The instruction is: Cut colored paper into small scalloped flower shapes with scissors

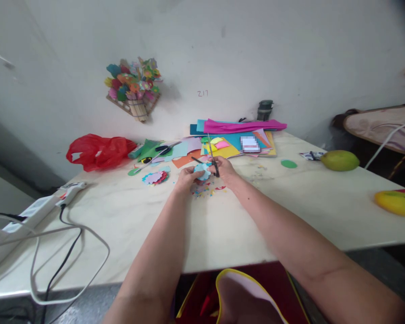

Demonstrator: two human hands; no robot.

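My left hand [186, 178] pinches a light blue scalloped paper piece [202, 171] over the table. My right hand [224, 171] is closed round the dark handles of a pair of scissors [210, 147], whose thin blade points up and away from me. The paper lies right beside the scissors; I cannot tell whether the blades touch it. Below both hands, small coloured paper scraps [202, 192] are scattered. To the left rests a stack of scalloped paper cutouts [155, 178], lilac on top with blue and red edges under it.
Coloured paper sheets [184, 150], dark-handled scissors [164, 148] and a red plastic bag [97, 152] lie along the back. A green paper circle [289, 164] and a green mango [339, 160] are at right. A power strip [30, 216] with cables occupies the left edge.
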